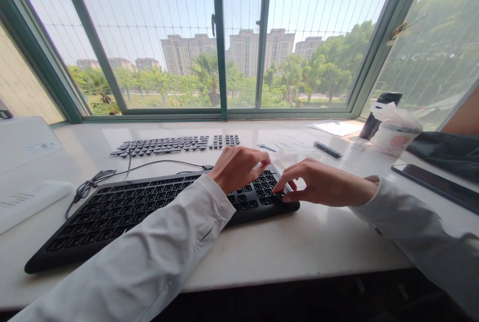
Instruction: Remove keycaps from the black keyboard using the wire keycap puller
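A black keyboard lies at a slant on the white sill, its key sockets bare of keycaps across most of the board. Over the upper part of the number pad is my left hand, fingers curled inward; what they hold, if anything, is hidden. At the lower right corner of the number pad, my right hand has thumb and forefinger drawn together against the keys. Anything between those fingertips is too small to make out. Behind the keyboard, loose black keycaps are laid out in keyboard order.
A coiled cable runs left of the keyboard. Beyond my right hand lie a blue tool, clear plastic, a dark pen-like stick and a phone. A bagged cup stands far right; a white box sits left.
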A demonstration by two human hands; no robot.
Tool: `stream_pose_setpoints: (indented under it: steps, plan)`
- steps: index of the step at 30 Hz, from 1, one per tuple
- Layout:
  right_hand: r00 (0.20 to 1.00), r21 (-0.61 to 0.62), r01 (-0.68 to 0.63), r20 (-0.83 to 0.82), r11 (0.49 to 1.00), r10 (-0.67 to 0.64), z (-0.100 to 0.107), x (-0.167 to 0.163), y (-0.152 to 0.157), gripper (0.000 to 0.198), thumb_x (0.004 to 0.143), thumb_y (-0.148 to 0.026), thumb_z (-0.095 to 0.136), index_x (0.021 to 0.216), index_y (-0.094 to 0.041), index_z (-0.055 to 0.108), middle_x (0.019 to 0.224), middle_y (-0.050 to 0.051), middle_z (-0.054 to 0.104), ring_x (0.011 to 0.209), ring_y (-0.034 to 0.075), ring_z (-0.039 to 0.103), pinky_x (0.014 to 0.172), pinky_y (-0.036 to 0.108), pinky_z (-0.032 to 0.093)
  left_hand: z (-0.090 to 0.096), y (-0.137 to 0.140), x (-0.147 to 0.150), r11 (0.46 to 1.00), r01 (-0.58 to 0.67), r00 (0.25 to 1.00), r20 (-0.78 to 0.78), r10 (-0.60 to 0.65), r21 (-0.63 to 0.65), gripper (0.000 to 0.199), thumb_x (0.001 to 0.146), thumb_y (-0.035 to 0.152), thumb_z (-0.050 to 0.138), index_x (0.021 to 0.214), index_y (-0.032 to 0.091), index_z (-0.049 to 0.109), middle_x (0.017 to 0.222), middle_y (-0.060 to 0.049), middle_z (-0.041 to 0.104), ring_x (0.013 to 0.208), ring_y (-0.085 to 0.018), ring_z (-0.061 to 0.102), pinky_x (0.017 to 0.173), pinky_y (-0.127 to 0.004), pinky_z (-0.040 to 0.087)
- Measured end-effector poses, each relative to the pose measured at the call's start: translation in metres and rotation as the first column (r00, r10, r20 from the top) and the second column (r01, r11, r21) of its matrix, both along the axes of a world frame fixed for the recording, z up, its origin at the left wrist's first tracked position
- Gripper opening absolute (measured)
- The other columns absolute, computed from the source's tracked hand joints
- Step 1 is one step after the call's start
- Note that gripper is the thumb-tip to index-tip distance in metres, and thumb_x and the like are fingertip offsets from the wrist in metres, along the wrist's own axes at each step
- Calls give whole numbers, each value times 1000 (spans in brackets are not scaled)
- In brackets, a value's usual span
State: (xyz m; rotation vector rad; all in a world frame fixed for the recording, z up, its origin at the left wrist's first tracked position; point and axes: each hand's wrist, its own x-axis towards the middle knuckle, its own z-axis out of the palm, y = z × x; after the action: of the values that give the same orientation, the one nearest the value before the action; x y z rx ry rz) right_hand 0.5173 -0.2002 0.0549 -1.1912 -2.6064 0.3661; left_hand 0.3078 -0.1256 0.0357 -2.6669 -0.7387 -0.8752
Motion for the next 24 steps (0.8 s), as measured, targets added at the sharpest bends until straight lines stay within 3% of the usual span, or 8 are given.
stream_pose_setpoints:
  steps: [15,24]
  plan:
    - [999,37,32,1,999,-32,4,0,-3,22,82,-34,66,97,-22,76,74,4,71,64,13,62,64,24,45,0,0,0,1000,22,1000,-4,-22,18,16,88,29,56,91,26,71,85,1,75,74,-15,69,59,-24,45]
    - [998,-61,-52,-29,997,50,2,-1,2,26,83,-39,66,96,-20,77,83,7,73,66,13,61,65,25,46,0,0,0,1000,11,1000,-6,-11,6,15,88,29,56,91,27,71,86,2,74,74,-15,68,61,-25,45]
